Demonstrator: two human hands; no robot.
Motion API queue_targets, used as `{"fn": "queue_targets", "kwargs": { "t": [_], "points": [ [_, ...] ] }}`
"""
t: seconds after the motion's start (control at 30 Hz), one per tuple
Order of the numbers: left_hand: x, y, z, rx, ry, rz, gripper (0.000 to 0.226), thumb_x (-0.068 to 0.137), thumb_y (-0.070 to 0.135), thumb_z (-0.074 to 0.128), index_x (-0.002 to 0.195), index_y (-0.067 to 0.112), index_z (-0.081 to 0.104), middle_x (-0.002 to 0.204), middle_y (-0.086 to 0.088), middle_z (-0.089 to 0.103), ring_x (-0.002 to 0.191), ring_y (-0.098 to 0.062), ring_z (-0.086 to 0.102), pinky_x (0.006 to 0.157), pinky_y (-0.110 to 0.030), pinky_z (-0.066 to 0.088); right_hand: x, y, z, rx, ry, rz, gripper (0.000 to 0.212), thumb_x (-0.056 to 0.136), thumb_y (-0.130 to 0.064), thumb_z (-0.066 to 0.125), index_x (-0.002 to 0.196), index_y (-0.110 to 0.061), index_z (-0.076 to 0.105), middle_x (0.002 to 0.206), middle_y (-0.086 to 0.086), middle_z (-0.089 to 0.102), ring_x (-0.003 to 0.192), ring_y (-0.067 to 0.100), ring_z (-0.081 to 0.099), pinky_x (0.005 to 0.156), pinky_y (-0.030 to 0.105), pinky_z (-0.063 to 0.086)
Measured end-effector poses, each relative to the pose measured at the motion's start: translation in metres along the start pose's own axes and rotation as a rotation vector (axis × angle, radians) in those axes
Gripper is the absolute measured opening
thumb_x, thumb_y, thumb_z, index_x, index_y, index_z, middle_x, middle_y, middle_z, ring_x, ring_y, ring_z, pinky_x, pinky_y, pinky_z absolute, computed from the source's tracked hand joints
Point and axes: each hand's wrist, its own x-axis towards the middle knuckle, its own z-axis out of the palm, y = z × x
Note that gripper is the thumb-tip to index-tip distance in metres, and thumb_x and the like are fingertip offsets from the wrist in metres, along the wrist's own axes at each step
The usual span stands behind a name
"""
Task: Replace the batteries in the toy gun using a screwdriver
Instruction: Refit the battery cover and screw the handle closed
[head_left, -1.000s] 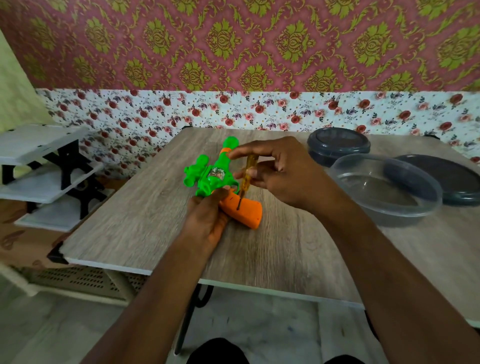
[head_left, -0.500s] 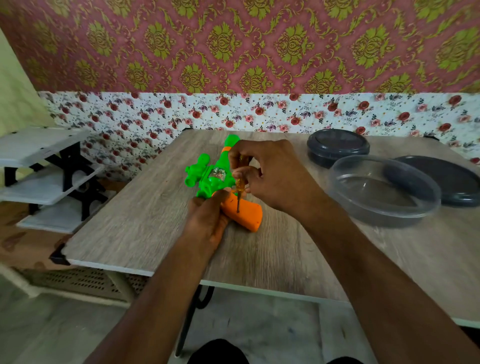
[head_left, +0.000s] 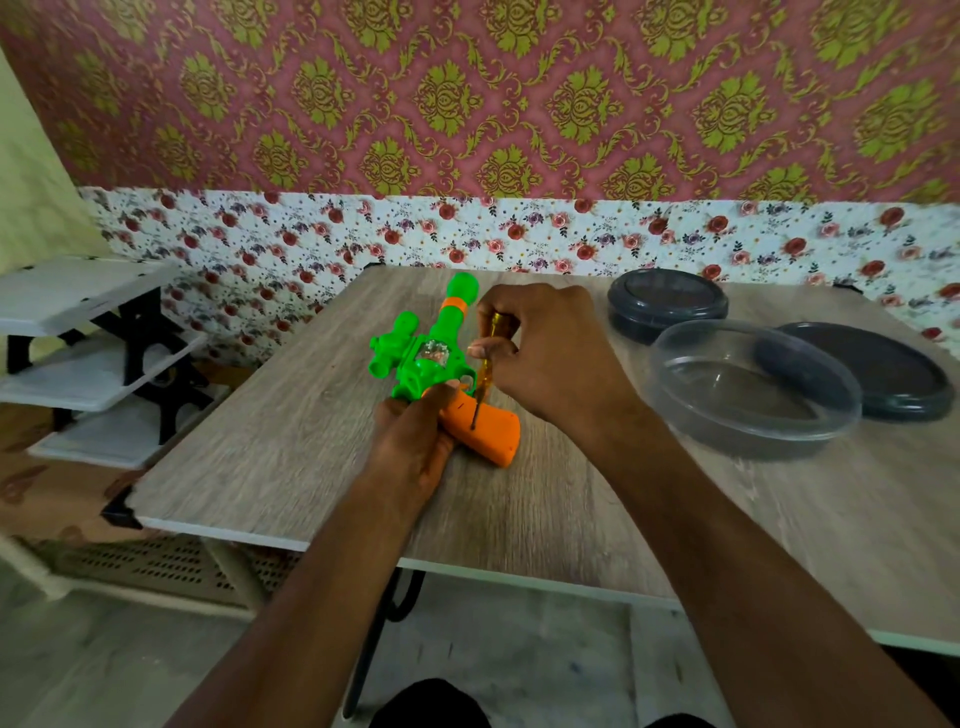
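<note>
A green toy gun (head_left: 423, 353) with an orange grip (head_left: 491, 431) lies on the wooden table (head_left: 311, 441), barrel pointing away from me. My left hand (head_left: 415, 441) grips the gun where body and grip meet, thumb on top. My right hand (head_left: 550, 353) pinches the amber handle of a screwdriver (head_left: 485, 371) held nearly upright. Its dark tip stands on the orange grip. No batteries are visible.
A clear round plastic container (head_left: 748, 384) sits right of my right hand. Behind it stand a dark round lidded container (head_left: 667, 301) and a dark lid (head_left: 878, 369). A white shelf rack (head_left: 88, 358) stands left of the table. The table's near edge runs below my forearms.
My right hand's fingers have shifted around the screwdriver handle, from stretched out to curled over it. The tip stays on the orange grip. My left hand and the gun keep their place.
</note>
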Motion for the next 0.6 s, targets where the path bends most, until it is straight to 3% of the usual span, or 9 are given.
{"fn": "queue_targets", "kwargs": {
  "t": [0.2, 0.37, 0.5, 0.6],
  "points": [
    [0.001, 0.0, -0.001, 0.002, -0.006, -0.007, 0.03, 0.094, -0.006, 0.062, 0.124, -0.002, 0.065, 0.111, -0.02, 0.073, 0.09, -0.024, 0.072, 0.086, -0.045, 0.06, -0.008, 0.002, 0.004, -0.002, 0.064, -0.041, 0.014, 0.084, -0.026, 0.08, 0.086, -0.022, 0.067, 0.078, 0.003, 0.07, 0.07, 0.022, 0.066, 0.065, 0.041, 0.059],
    [-0.005, 0.003, 0.0, -0.001, -0.014, -0.004, 0.022, 0.093, -0.009, 0.061, 0.11, 0.002, 0.069, 0.089, -0.01, 0.078, 0.079, -0.02, 0.074, 0.073, -0.038, 0.063, -0.014, 0.006, 0.003, 0.046, 0.083, -0.057, 0.016, 0.087, -0.033, 0.074, 0.089, -0.02, 0.065, 0.076, 0.002, 0.069, 0.065, 0.022, 0.067, 0.063, 0.044, 0.059],
    [-0.015, 0.009, 0.003, -0.029, -0.009, -0.024, 0.031, 0.093, -0.009, 0.062, 0.123, -0.002, 0.065, 0.105, -0.02, 0.072, 0.09, -0.028, 0.07, 0.09, -0.053, 0.058, -0.026, 0.013, -0.006, 0.219, 0.091, 0.013, 0.014, 0.094, -0.029, 0.072, 0.1, -0.017, 0.068, 0.086, 0.0, 0.072, 0.063, 0.013, 0.072, 0.063, 0.045, 0.061],
    [-0.017, 0.01, 0.005, -0.033, -0.015, -0.017, 0.024, 0.094, -0.011, 0.059, 0.114, 0.001, 0.065, 0.095, -0.018, 0.073, 0.076, -0.026, 0.073, 0.082, -0.05, 0.062, -0.035, 0.013, -0.008, 0.259, 0.228, -0.026, 0.02, 0.098, -0.023, 0.067, 0.115, -0.014, 0.066, 0.096, 0.002, 0.074, 0.06, 0.014, 0.071, 0.059, 0.046, 0.06]
  ]
}}
